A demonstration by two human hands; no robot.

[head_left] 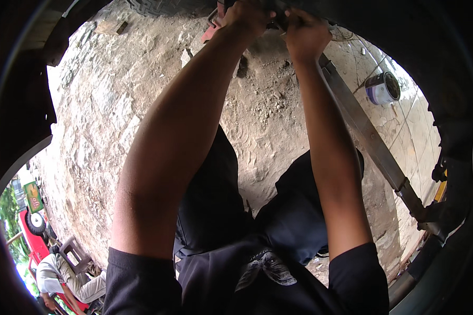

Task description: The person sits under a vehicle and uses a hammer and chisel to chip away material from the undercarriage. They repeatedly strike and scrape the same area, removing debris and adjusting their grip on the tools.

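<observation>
- The person's left hand [245,20] is up at the edge of my view, its fingers bent in at a dark part [279,22]; whether they are clenched on it I can't tell.
- The right hand [307,38] is just beside it, thumb and fingers curled; shadow hides what, if anything, they are grasping.
- That dark part sits between the two sets of fingers, close against both, its shape hard to make out from here.
- A red metal piece [210,33] pokes out just left of the left fingers.
- Further left of them, a treaded black tyre [165,6] shows, with a wooden block [111,27] on the ground beyond it.
- A long metal bar [370,134] slants from near the right fingers back toward the person's right side.
- Well to the right of those fingers, an open paint can [376,90] stands on the tiled floor [412,131].
- Below the fingers, rough bare ground [268,100] runs back to the person's bent legs [210,199] in dark trousers.
- Far off, left and behind the fingers, another person [52,275] in a pale shirt bends beside a red vehicle [32,236].
</observation>
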